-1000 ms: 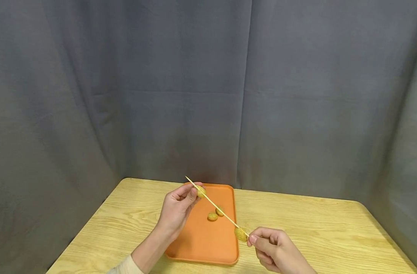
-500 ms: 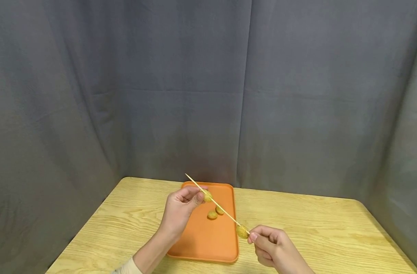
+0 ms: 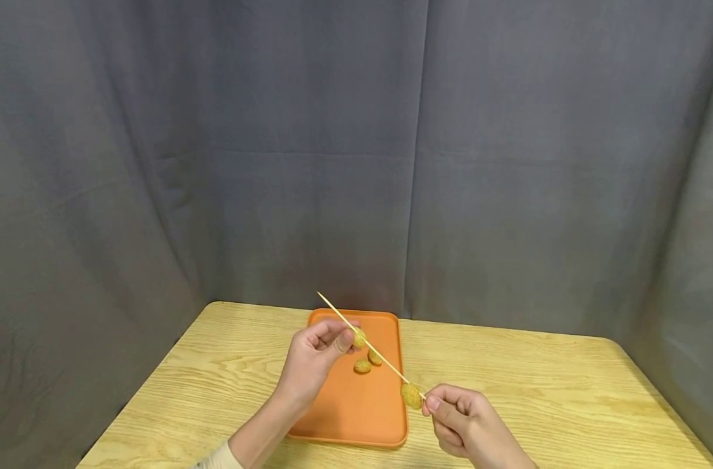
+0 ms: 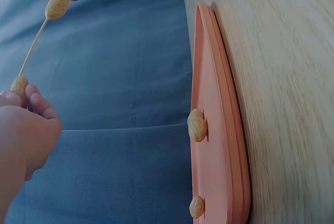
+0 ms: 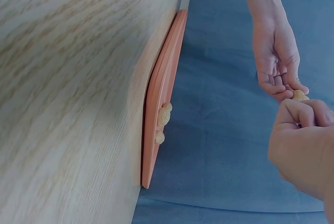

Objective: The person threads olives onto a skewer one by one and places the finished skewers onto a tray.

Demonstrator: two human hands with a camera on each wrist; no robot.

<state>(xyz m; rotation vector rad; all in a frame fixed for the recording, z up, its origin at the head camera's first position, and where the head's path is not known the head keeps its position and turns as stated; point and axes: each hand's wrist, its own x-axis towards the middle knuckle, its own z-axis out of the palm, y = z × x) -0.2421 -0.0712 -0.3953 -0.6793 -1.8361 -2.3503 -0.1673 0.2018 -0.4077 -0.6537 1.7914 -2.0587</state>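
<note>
A thin bamboo skewer (image 3: pixel 388 363) slants above the orange tray, its pointed tip at the upper left. My left hand (image 3: pixel 306 367) pinches a golden-brown oval food ball (image 3: pixel 359 337) that sits on the skewer partway along. Down by the other end, my right hand (image 3: pixel 472 423) grips the skewer between thumb and fingers. Just above those fingers a second food ball (image 3: pixel 411 395) is threaded on. The left wrist view shows both skewered balls, with a bare stretch of stick between them. In the right wrist view my right hand hides most of the skewer.
Beneath the hands lies the orange tray (image 3: pixel 356 410) with a low rim, on a wood-grain table (image 3: pixel 520 371). Two more oval food balls, a nearer one (image 3: pixel 362 367) and a farther one (image 3: pixel 375 357), lie close together on it. Grey curtains (image 3: pixel 309 163) surround the table.
My left hand has moved right and slightly down with its ball along the skewer, toward my right hand. More bare stick shows beyond it. My right hand has hardly moved.
</note>
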